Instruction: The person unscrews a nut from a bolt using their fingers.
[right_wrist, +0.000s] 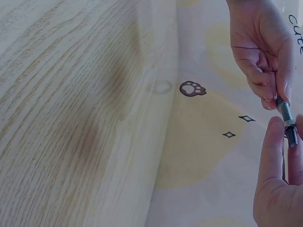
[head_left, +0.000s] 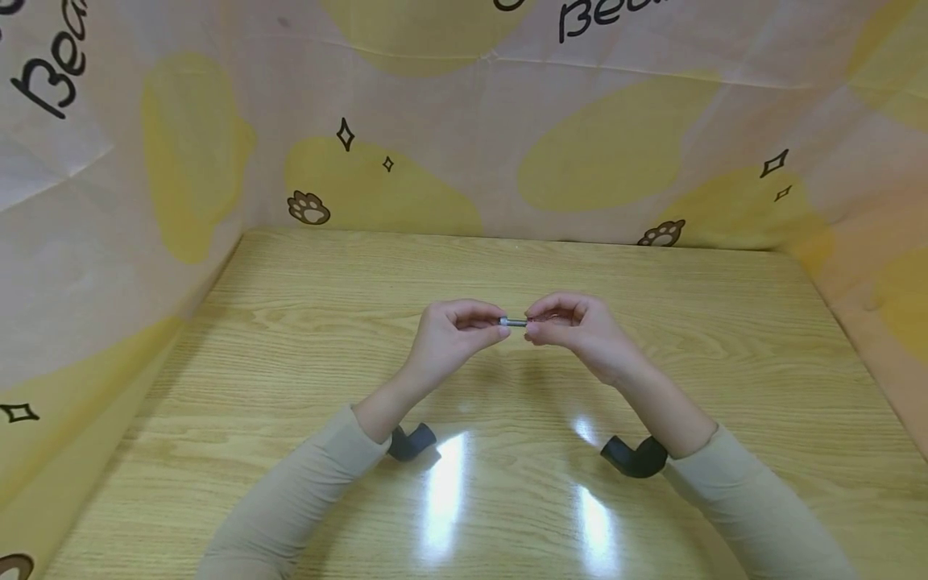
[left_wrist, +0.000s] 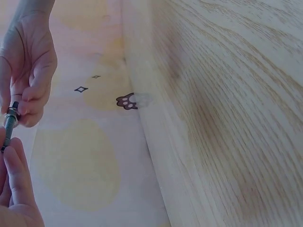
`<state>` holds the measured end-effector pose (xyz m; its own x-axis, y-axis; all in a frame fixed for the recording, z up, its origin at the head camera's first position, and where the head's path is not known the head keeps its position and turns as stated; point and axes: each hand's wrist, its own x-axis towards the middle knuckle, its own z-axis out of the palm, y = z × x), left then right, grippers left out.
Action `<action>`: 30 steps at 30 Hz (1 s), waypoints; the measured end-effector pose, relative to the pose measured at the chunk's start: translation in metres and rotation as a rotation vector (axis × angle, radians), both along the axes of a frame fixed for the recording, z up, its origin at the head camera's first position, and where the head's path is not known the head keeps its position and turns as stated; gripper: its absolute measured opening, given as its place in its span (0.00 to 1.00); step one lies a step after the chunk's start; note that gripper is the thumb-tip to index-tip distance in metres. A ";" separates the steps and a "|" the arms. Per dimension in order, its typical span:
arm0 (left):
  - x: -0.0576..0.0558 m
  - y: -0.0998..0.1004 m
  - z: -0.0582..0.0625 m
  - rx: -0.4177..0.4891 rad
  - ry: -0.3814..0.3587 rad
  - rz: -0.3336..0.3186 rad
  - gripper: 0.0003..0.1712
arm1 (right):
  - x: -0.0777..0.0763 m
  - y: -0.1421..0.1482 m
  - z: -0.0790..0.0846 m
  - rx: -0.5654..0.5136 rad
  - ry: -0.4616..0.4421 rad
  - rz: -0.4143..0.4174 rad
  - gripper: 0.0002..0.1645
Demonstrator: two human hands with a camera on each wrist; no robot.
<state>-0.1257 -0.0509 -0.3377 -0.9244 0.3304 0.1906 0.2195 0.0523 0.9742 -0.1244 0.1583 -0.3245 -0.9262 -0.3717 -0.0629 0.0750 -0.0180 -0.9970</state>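
The left hand (head_left: 451,340) is clamped with thumb and fingertips on one end of a metal bolt (head_left: 514,322). The right hand (head_left: 583,334) faces it, its thumb and fingertips pinching a silvery nut (right_wrist: 289,123) near the bolt's other end. The two hands do not touch; a short stretch of shank bridges the gap between them. Seen from the head, the bolt lies almost level, running from hand to hand. Both wrist views show thread along the shank, and the right wrist view shows a dark tip (right_wrist: 292,138) protruding past the nut, between the right hand's fingers.

Hands and bolt are held up clear of a wood-grained bench (head_left: 725,322), over its middle portion, roughly midway between the left and right edges; the wrist views show soft shadows on its surface.

Just below each wrist, in the head view, is a curved black piece: one beside the left wrist (head_left: 413,442), another beside the right (head_left: 636,457). Pale long sleeves (head_left: 304,491) cover both forearms. Bright reflections (head_left: 444,495) shine on the bench nearer the person.

Past the back edge and along both side edges rises a pale pink printed cloth (head_left: 500,145) with yellow patches, outlined sparkles and brown paw prints, one paw print (head_left: 308,208) near the bench's back left corner.
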 end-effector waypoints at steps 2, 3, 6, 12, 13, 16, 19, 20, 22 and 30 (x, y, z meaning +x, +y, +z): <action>0.000 0.000 0.000 0.003 0.006 -0.006 0.10 | 0.000 0.000 0.000 0.004 0.012 -0.003 0.12; 0.000 0.000 -0.001 0.005 0.007 -0.009 0.10 | 0.000 0.000 0.000 0.008 0.012 -0.005 0.14; 0.000 0.000 0.000 0.007 0.010 -0.009 0.09 | 0.001 0.000 0.001 0.001 -0.003 -0.010 0.15; -0.001 0.000 0.001 0.005 0.004 -0.008 0.09 | 0.000 -0.001 0.002 -0.023 -0.049 -0.008 0.06; -0.001 0.000 0.001 0.006 0.005 -0.009 0.09 | -0.001 0.000 0.002 -0.023 -0.045 -0.006 0.06; 0.000 0.000 0.001 0.007 0.002 -0.012 0.09 | -0.001 0.001 0.001 -0.018 -0.018 -0.005 0.08; 0.000 0.000 0.001 0.009 -0.001 -0.014 0.10 | 0.000 0.001 0.001 -0.021 -0.002 -0.011 0.14; 0.000 0.000 0.001 0.009 -0.001 -0.014 0.10 | 0.000 0.001 0.001 -0.021 -0.001 -0.011 0.15; 0.000 0.000 0.002 0.006 -0.003 -0.010 0.10 | 0.001 0.001 0.001 -0.020 -0.008 -0.014 0.15; -0.001 0.001 0.001 -0.002 0.000 -0.004 0.09 | 0.001 0.000 0.002 -0.005 -0.036 -0.009 0.07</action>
<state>-0.1263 -0.0499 -0.3371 -0.9232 0.3342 0.1899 0.2197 0.0534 0.9741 -0.1237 0.1580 -0.3225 -0.9268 -0.3635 -0.0944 0.1107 -0.0241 -0.9936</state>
